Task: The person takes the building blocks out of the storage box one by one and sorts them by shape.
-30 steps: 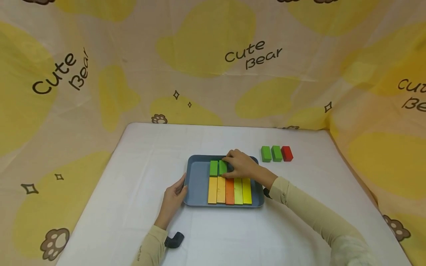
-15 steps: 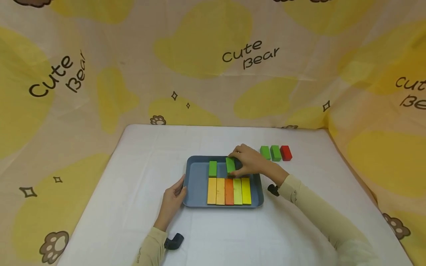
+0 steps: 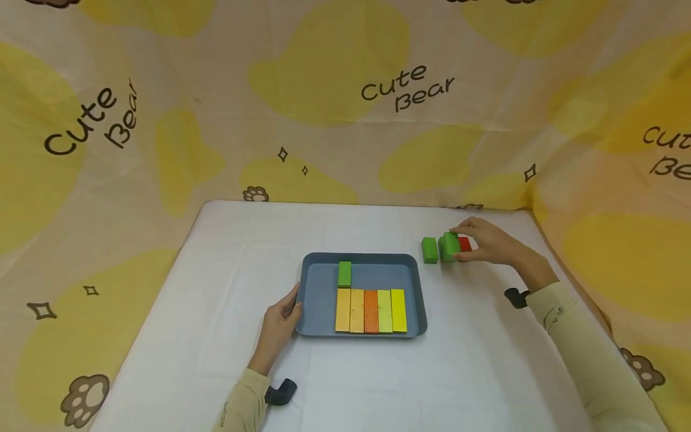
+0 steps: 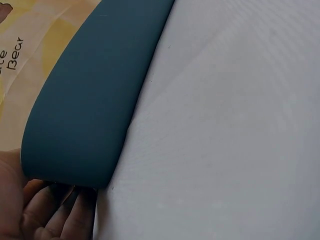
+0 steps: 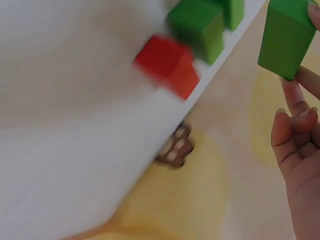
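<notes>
My right hand [image 3: 488, 241] pinches a green block [image 3: 450, 246] between thumb and fingertips, over the row at the back right. In the right wrist view the held green block [image 5: 286, 37] hangs from the fingertips, apart from the row. That row has two green blocks, the left one [image 3: 429, 250] in plain sight and the other mostly hidden behind the held one, plus a red block [image 5: 165, 64]. My left hand [image 3: 279, 324] grips the left side of a blue-grey tray [image 3: 318, 300]; in the left wrist view its fingers [image 4: 75, 215] curl beneath the tray's end.
Inside the tray a green block [image 3: 345, 274] stands at the back. In front of it several long blocks lie side by side: two light orange, an orange block [image 3: 371, 312], a lime and a yellow block [image 3: 398, 311]. A printed curtain [image 3: 324, 120] surrounds the white table [image 3: 356, 384].
My right hand has lifted one green block out of the tray's back row and carried it right, to the blocks on the table. The left hand stays at the tray's side.
</notes>
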`<state>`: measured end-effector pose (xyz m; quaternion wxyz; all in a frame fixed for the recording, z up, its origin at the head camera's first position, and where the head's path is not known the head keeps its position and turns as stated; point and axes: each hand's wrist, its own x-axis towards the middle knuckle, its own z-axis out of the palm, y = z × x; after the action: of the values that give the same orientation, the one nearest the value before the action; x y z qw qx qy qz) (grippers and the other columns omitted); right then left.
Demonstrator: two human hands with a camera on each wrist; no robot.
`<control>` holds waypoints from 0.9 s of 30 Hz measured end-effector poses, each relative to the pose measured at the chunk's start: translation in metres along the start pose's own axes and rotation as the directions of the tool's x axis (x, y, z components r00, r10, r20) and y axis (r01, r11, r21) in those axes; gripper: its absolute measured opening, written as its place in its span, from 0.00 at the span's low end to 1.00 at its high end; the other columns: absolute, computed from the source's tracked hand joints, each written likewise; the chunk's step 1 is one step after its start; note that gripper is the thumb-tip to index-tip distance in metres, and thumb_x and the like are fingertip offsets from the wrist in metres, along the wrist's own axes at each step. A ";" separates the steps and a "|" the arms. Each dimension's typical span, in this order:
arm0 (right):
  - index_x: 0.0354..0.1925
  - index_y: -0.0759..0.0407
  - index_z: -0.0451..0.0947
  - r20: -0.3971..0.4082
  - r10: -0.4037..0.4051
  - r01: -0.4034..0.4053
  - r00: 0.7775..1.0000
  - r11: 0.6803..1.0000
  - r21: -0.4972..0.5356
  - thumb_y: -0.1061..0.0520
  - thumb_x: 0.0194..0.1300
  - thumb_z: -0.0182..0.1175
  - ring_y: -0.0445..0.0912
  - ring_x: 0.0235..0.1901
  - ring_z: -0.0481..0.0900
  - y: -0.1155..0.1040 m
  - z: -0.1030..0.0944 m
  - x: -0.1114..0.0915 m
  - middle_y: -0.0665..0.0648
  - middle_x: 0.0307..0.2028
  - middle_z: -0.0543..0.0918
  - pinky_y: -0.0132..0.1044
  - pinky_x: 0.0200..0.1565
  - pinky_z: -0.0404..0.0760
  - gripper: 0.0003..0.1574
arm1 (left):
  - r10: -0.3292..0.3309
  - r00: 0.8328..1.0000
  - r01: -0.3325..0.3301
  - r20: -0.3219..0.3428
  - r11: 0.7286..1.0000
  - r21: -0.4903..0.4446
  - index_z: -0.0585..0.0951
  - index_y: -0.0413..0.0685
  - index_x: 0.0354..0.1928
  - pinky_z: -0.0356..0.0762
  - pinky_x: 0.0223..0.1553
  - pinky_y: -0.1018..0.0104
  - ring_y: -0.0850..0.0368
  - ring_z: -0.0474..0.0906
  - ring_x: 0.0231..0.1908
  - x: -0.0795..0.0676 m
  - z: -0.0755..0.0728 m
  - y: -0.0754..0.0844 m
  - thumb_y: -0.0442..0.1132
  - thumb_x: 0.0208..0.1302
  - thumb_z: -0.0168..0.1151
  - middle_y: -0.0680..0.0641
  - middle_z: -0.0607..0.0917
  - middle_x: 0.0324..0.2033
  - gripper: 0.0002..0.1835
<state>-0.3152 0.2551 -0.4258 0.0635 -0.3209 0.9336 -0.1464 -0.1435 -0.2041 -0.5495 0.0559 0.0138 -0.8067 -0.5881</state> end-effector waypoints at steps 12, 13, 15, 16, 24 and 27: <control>0.64 0.72 0.69 0.072 0.162 -0.166 0.984 0.984 0.056 0.47 0.62 0.68 0.64 0.55 0.72 0.060 -0.010 -0.034 0.72 0.57 0.73 0.61 0.53 0.80 0.42 | 0.025 1.000 -0.026 0.005 1.000 0.008 0.66 0.31 0.68 0.71 0.63 0.60 0.42 0.67 0.67 -0.006 -0.004 0.029 0.27 0.70 0.52 0.34 0.69 0.66 0.25; 0.64 0.73 0.69 0.086 0.167 -0.173 0.982 0.983 0.068 0.47 0.62 0.68 0.64 0.55 0.72 0.062 -0.008 -0.034 0.72 0.57 0.72 0.62 0.54 0.80 0.42 | 0.018 1.000 -0.018 0.004 1.000 0.006 0.66 0.31 0.68 0.71 0.63 0.60 0.42 0.67 0.67 -0.006 -0.004 0.027 0.27 0.70 0.53 0.34 0.69 0.66 0.25; 0.64 0.74 0.68 0.104 0.172 -0.180 0.980 0.981 0.073 0.47 0.63 0.67 0.65 0.55 0.71 0.066 -0.003 -0.035 0.73 0.58 0.71 0.63 0.55 0.79 0.42 | 0.007 1.000 -0.007 0.004 1.000 0.015 0.67 0.33 0.68 0.71 0.63 0.61 0.44 0.67 0.67 -0.004 -0.003 0.019 0.28 0.70 0.53 0.35 0.69 0.67 0.25; 0.64 0.74 0.68 0.105 0.171 -0.179 0.980 0.981 0.075 0.47 0.64 0.66 0.65 0.56 0.71 0.068 0.000 -0.035 0.73 0.58 0.71 0.63 0.55 0.79 0.42 | 0.006 1.000 -0.006 0.005 1.000 0.016 0.67 0.34 0.68 0.72 0.63 0.61 0.44 0.67 0.67 -0.003 -0.003 0.015 0.28 0.70 0.53 0.36 0.69 0.67 0.25; 0.62 0.77 0.68 0.060 0.081 -0.084 0.995 0.995 0.047 0.56 0.63 0.66 0.67 0.57 0.70 0.081 0.024 -0.028 0.75 0.58 0.72 0.64 0.59 0.75 0.37 | -0.003 1.000 0.003 0.003 1.000 -0.004 0.68 0.39 0.69 0.72 0.64 0.62 0.48 0.68 0.67 -0.001 -0.002 0.000 0.31 0.71 0.55 0.39 0.70 0.67 0.25; 0.63 0.78 0.68 0.053 0.069 -0.071 0.996 0.997 0.032 0.57 0.64 0.66 0.67 0.59 0.69 0.085 0.029 -0.027 0.75 0.59 0.71 0.65 0.60 0.74 0.37 | 0.007 1.000 -0.007 0.003 1.000 -0.004 0.68 0.39 0.69 0.72 0.64 0.61 0.48 0.68 0.67 -0.001 -0.001 0.001 0.30 0.71 0.55 0.39 0.70 0.67 0.25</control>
<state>-0.3370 0.3293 -0.4792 0.0984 -0.2906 0.9397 -0.1514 -0.1425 -0.2050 -0.5477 0.0567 0.0102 -0.8055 -0.5897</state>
